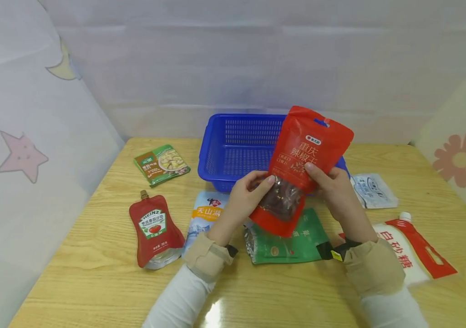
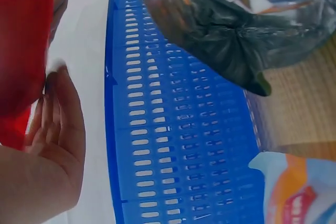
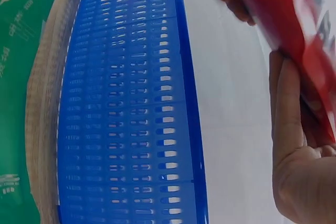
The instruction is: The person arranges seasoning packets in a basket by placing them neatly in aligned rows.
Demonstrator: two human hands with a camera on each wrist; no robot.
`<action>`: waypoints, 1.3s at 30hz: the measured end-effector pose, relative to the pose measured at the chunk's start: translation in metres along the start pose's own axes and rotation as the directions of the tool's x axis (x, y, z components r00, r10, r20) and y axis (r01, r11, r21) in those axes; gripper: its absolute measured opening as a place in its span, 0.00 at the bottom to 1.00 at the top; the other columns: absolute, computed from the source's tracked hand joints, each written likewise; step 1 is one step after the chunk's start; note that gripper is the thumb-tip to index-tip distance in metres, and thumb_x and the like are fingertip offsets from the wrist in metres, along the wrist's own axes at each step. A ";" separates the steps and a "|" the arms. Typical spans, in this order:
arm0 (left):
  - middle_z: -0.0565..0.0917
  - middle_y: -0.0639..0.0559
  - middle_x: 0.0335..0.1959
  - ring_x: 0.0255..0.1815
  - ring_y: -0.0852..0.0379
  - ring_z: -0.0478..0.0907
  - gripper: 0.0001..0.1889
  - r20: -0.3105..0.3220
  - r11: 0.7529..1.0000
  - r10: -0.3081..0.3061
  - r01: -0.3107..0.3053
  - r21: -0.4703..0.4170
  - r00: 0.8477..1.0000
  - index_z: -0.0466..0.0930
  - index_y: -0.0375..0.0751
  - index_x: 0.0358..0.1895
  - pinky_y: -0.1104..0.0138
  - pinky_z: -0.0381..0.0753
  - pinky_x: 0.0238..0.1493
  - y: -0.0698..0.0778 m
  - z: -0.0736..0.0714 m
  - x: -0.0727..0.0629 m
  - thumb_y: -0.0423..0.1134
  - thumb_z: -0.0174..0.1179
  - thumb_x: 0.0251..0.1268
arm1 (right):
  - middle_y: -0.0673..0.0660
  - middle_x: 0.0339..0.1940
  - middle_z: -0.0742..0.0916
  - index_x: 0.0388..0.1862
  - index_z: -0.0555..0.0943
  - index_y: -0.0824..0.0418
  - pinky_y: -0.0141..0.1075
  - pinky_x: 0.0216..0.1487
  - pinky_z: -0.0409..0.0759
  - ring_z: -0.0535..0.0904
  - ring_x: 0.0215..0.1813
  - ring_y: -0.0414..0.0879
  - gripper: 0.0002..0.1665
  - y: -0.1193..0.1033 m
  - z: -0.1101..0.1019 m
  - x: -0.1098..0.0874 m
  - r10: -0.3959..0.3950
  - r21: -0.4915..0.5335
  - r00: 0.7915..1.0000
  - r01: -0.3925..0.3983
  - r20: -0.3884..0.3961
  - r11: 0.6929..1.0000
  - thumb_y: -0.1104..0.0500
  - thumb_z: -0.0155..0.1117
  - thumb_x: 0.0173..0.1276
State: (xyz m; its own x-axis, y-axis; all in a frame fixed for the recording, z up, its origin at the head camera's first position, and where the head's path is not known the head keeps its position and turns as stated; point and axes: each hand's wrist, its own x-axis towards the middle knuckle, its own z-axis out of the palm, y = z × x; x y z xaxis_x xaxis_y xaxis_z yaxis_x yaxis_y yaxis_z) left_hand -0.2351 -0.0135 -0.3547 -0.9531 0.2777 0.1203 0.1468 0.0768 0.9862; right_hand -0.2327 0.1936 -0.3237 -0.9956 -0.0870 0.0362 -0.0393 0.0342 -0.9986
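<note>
Both hands hold a red pouch of dried chilies (image 1: pixel 286 168), tilted over the front of the blue basket in the head view. My left hand (image 1: pixel 246 198) grips its lower left edge, thumb on the front by the clear window. With its thumb over the printed front, my right hand (image 1: pixel 337 196) holds the opposite side. In the wrist views, the fingers of the left hand (image 2: pixel 58 140) and the right hand (image 3: pixel 294 156) lie behind the pouch. Under the pouch, a green packet (image 1: pixel 294 246) rests on the table, partly covered.
The blue perforated basket (image 1: pixel 212 155) stands behind the hands. Left of it lie a soup packet (image 1: pixel 162 164), a ketchup pouch (image 1: pixel 155 230) and a blue-white salt-like bag (image 1: pixel 204 216). To the right are a small pale packet (image 1: pixel 374 191) and a sugar bag (image 1: pixel 413 250).
</note>
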 end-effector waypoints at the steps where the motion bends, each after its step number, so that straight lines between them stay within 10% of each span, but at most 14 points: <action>1: 0.82 0.41 0.51 0.46 0.56 0.80 0.24 -0.016 1.000 0.005 -0.005 -0.014 1.000 0.75 0.40 0.59 0.67 0.80 0.47 -0.001 0.000 0.000 0.52 0.56 0.66 | 0.36 0.39 0.85 0.49 0.74 0.51 0.26 0.42 0.82 0.83 0.42 0.31 0.11 0.000 0.000 0.000 -0.006 0.019 1.000 0.007 -0.010 1.000 0.50 0.55 0.71; 19: 0.75 0.44 0.59 0.54 0.49 0.78 0.33 -0.121 0.982 -0.136 0.118 -0.151 0.983 0.59 0.50 0.69 0.59 0.82 0.53 -0.006 0.003 0.001 0.47 0.62 0.62 | 0.39 0.43 0.87 0.55 0.73 0.50 0.27 0.42 0.83 0.86 0.43 0.34 0.14 0.007 0.003 -0.004 -0.055 0.312 0.991 0.089 -0.119 0.946 0.52 0.53 0.73; 34: 0.82 0.41 0.48 0.42 0.56 0.81 0.21 -0.165 0.968 -0.169 0.133 -0.211 0.972 0.72 0.40 0.53 0.65 0.83 0.47 -0.002 -0.006 0.005 0.46 0.64 0.61 | 0.44 0.54 0.76 0.62 0.62 0.46 0.29 0.43 0.84 0.80 0.52 0.33 0.21 0.004 -0.011 -0.008 -0.090 0.255 0.996 0.091 -0.016 0.963 0.51 0.52 0.73; 39: 0.82 0.41 0.50 0.43 0.58 0.81 0.38 -0.125 0.967 -0.140 0.108 -0.232 0.982 0.71 0.42 0.56 0.65 0.83 0.47 -0.004 -0.008 0.005 0.65 0.67 0.47 | 0.46 0.55 0.76 0.62 0.63 0.47 0.27 0.45 0.82 0.77 0.55 0.36 0.21 0.005 -0.008 -0.009 -0.145 0.231 0.986 0.159 -0.077 0.960 0.54 0.53 0.72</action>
State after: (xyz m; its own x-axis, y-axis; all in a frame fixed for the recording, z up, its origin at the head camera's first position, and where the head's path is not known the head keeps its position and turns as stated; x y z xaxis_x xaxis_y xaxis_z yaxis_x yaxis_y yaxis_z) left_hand -0.2423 -0.0200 -0.3573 -0.9898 0.1426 -0.0056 -0.0227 -0.1181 0.9927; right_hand -0.2243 0.2026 -0.3283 -0.9830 -0.0142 0.1831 -0.1761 -0.2108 -0.9615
